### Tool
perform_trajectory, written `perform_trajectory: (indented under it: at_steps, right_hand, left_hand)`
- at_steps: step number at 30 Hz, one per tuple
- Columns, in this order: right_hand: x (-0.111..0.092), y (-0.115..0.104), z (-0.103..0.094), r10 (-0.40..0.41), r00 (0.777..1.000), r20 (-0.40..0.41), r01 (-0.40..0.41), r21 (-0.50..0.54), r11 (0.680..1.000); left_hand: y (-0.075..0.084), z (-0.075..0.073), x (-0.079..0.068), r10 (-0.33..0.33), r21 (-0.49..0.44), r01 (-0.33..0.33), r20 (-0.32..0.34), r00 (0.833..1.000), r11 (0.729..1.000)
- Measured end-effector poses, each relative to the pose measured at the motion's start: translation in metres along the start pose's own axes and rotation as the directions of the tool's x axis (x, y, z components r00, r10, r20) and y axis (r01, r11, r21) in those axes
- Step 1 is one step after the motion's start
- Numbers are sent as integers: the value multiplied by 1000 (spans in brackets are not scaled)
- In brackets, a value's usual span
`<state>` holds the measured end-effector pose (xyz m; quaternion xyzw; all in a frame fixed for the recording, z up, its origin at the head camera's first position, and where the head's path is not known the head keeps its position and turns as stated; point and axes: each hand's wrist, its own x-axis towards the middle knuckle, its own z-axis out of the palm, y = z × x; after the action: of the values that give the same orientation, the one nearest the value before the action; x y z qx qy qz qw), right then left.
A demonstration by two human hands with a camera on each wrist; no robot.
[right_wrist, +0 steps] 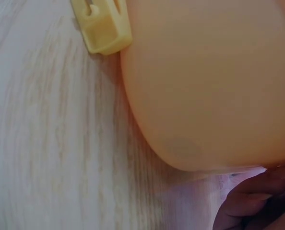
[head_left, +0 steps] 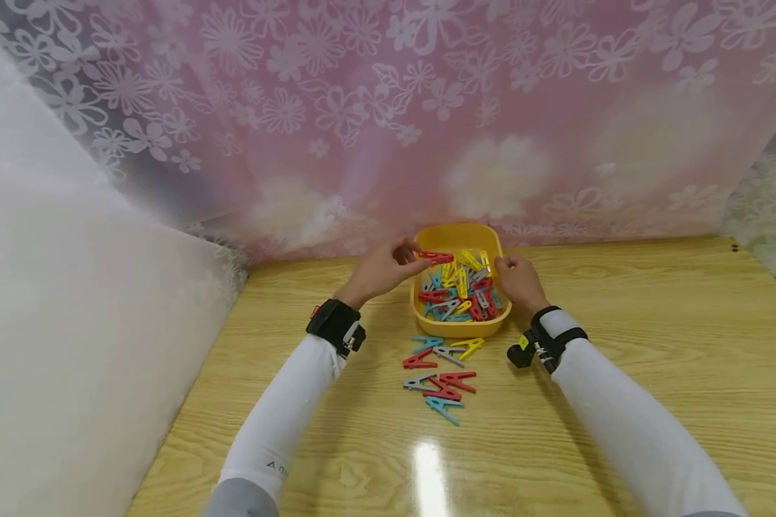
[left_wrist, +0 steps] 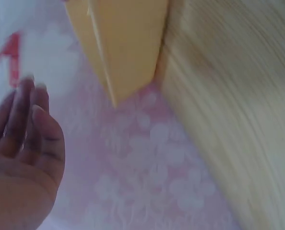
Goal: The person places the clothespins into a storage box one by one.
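Note:
A yellow plastic basket [head_left: 460, 329] full of red, blue, grey and yellow clothespins [head_left: 462, 283] stands against the back curtain. At its left side my left hand [head_left: 381, 271] pinches a red clothespin [head_left: 436, 257] by the fingertips, above the pile. The left wrist view has this red clothespin [left_wrist: 13, 60] blurred just beyond the fingertips; the thumb is largely out of that view. My right hand [head_left: 520, 281] grips the basket's right rim with curled fingers. In the right wrist view its fingers [right_wrist: 243, 199] touch the basket wall [right_wrist: 205, 86].
Several loose clothespins, including a red one [head_left: 420, 359], a yellow one [head_left: 468, 348] and a blue one [head_left: 443, 409], lie on the wooden table [head_left: 543, 445] in front of the basket. A floral curtain [head_left: 375, 143] hangs right behind it. White cloth [head_left: 71, 287] borders the left side.

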<state>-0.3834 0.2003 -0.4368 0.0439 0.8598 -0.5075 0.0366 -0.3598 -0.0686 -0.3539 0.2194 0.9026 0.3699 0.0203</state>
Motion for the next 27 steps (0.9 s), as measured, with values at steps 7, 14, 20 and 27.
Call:
perform_trajectory:
  at_steps: [7,14,20,27]
  right_hand:
    - [3,3,4,-8,1000,6,8,-8,1000]
    - [6,3,0,11,1000,9,-11,-1,1000]
    - [7,2,-3,-7,999,43,7,-5,1000]
    - [4,4,-12,19,995,94,-17,-24,1000]
  left_hand:
    - [-8,16,7,30,146,-26,-22,999,989]
    - [-25,16,-11,37,102,-37,5,999,994]
    - [-34,23,-46,19,91,-35,165,986,995]
    - [-31,38,-77,10,230,-85,313,950,970]
